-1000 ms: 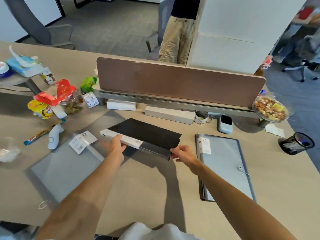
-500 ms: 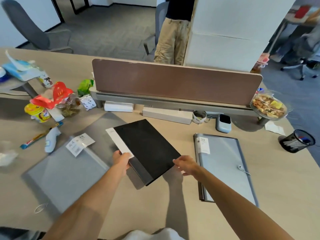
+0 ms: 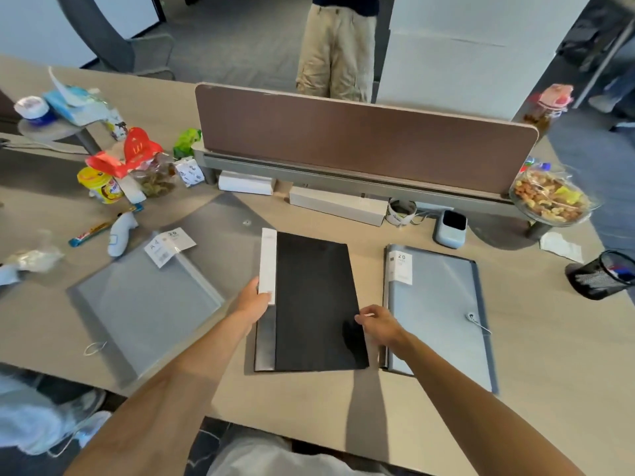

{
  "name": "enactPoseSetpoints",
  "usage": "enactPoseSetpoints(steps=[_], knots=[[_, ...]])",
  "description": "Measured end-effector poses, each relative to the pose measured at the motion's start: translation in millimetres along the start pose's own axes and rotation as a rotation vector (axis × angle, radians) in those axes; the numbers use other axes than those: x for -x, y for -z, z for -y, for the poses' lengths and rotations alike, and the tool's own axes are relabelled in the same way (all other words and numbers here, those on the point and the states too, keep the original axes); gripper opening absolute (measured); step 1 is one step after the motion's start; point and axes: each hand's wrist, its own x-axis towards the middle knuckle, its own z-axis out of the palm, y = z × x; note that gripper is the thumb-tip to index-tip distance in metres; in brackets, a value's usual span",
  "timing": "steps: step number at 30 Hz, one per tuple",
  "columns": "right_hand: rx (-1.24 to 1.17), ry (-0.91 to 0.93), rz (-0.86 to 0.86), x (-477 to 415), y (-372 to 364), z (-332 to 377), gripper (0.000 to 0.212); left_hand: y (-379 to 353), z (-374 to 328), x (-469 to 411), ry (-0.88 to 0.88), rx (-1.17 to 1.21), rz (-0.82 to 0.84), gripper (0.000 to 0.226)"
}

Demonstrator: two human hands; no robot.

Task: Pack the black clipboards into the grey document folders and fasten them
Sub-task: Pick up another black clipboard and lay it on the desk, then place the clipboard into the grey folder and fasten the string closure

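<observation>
Clipboard (image 3: 314, 300) now flat, lengthwise — hands (image 3: 252, 302) steadying

I count one black clipboard (image 3: 314, 300), two grey document folders, one open (image 3: 144, 304) and one closed (image 3: 443, 310), two white boxes (image 3: 245, 183) (image 3: 338, 205), one mesh pen cup (image 3: 603, 274), one snack bowl (image 3: 549, 199) and two hands, left (image 3: 252, 302) and right (image 3: 376, 322)

Left hand (image 3: 252, 302) bare, no glove, ring or watch visible; right hand (image 3: 379, 322) likewise bare; both forearms uncovered, no sleeves in view; pale light-coloured garment (image 3: 275, 455) at lower frame edge.
</observation>
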Motion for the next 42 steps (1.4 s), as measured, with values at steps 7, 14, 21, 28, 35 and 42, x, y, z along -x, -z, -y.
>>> enactPoseSetpoints(steps=[7, 14, 21, 28, 35, 42], knots=[[-0.113, -0.087, -0.112, -0.8, 14.3, -9.6, 0.035, -35.0, -22.6, -17.3, -0.032, -0.17, 0.121, 0.045], [-0.267, -0.136, -0.367, -1.0, 36.1, -11.9, 0.031, -62.7, -58.4, -33.2, -0.137, -0.49, 0.131, 0.055], [-0.281, -0.153, -0.513, 1.3, 54.1, -27.8, 0.032, -104.3, -79.3, -28.9, -0.297, -0.526, 0.369, 0.055], [-0.291, -0.136, -0.499, 3.1, 105.6, -64.3, 0.035, -159.0, -98.2, 7.9, -0.21, -0.467, 0.502, 0.058], [-0.288, -0.191, -0.494, 3.6, 163.9, -129.0, 0.045, -219.6, -111.6, 47.3, -0.06, -0.289, 0.483, 0.05], [-0.264, -0.156, -0.374, 2.1, 179.4, -157.4, 0.031, -243.8, -114.7, 61.6, 0.093, 0.082, 0.301, 0.063]])
